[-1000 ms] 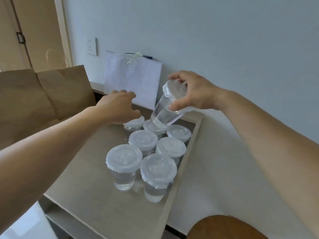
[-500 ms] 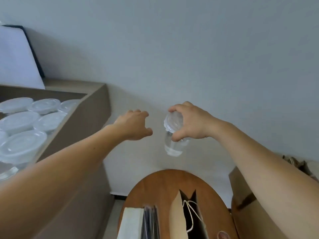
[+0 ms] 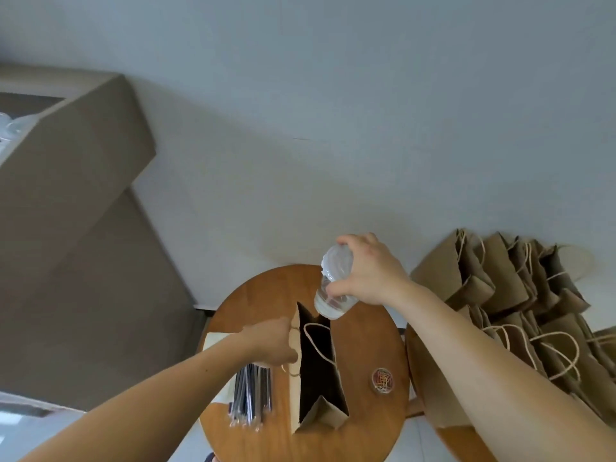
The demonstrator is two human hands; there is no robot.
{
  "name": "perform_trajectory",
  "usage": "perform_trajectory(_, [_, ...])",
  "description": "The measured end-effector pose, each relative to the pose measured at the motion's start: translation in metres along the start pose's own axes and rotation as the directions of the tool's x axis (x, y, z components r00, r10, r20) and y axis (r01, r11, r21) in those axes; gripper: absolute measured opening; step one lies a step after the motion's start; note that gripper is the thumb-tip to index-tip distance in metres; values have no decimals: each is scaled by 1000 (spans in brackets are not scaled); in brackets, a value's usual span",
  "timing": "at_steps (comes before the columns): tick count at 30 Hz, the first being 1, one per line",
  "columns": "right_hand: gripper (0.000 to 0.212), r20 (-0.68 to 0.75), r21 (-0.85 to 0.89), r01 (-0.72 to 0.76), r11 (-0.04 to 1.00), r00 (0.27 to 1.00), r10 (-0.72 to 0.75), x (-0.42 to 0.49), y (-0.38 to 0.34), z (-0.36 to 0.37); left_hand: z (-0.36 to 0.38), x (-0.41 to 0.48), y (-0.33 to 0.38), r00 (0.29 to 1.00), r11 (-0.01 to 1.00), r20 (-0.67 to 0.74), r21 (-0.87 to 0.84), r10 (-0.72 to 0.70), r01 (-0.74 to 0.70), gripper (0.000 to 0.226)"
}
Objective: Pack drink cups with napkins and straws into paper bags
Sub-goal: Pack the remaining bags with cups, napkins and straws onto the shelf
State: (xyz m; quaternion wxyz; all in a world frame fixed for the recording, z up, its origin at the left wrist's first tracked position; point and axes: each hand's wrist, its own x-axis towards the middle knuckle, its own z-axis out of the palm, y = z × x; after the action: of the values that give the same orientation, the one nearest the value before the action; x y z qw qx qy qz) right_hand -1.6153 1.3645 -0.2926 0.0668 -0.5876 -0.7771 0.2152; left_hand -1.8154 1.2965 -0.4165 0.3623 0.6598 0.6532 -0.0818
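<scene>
One cup hangs tilted over the open bag on the table, your right grip clamped round it; level it, then lower straight while your left grip pinches the rim wide

Clear, glossy plastic is seen in the cup held by the right hand; beneath it, a matt brown paper bag and a smooth, lightly sheened wooden table.

The paper bag stands on the counter with its mouth wide open, a rope handle looping across the far end just below the cup. The left hand blocks the left rim; straws lie beside it, a small tin clear on the right
</scene>
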Motion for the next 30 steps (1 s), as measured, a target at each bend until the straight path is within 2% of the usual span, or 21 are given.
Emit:
perform_trajectory(1, [98,-24,17,-12,1000,1000,13,2,1,5,7,-1,-7,1000,994,11,-111,6,-4,49])
perform_trajectory(2, [96,-48,38,-25,999,998,27,4,1,10,12,-3,-12,1000,954,7,-298,16,-13,47])
perform_trajectory(4, [93,-76,74,-42,996,996,48,8,1,18,17,-11,-18,999,750,-47,-659,18,-45,46])
perform_trajectory(5, [93,-79,85,-50,995,995,57,10,1,21,20,-13,-21,995,668,-95,-741,-1,-70,46])
perform_trajectory(7, [94,-70,88,-70,994,995,76,14,-1,27,32,-13,-28,989,697,-147,-712,-29,-86,42])
perform_trajectory(9, [96,-48,74,-88,993,995,92,16,-5,31,47,-12,-35,994,804,-100,-594,-34,-33,34])
perform_trajectory(10, [96,-38,68,-96,993,994,99,17,-6,34,52,-12,-37,999,854,-30,-520,-31,11,40])
perform_trajectory(13, [96,-26,60,-107,992,994,108,17,-11,41,63,-12,-34,977,965,214,-260,17,40,91])
perform_trajectory(14, [95,-24,58,-108,992,994,110,18,-13,43,65,-13,-28,967,981,253,-189,19,31,102])
perform_trajectory(17, [96,-7,52,-103,993,995,104,18,-20,50,73,-10,-7,986,989,149,-117,-68,86,101])
perform_trajectory(20, [96,18,29,-71,997,997,70,13,-22,57,71,-5,0,987,973,76,-175,-141,152,65])
perform_trajectory(22, [96,51,-3,-44,999,998,44,7,-16,60,70,-5,-3,979,936,121,-293,-165,194,37])
perform_trajectory(24, [97,89,-44,-10,999,996,14,-1,-10,61,70,-5,-5,970,873,153,-424,-191,239,33])
perform_trajectory(26, [96,123,-96,53,994,992,-41,-8,-5,61,71,-5,-5,956,762,159,-578,-247,293,35])
perform_trajectory(30, [93,155,-203,272,940,957,-244,-22,-5,66,71,-5,-1,950,671,162,-676,-266,303,38])
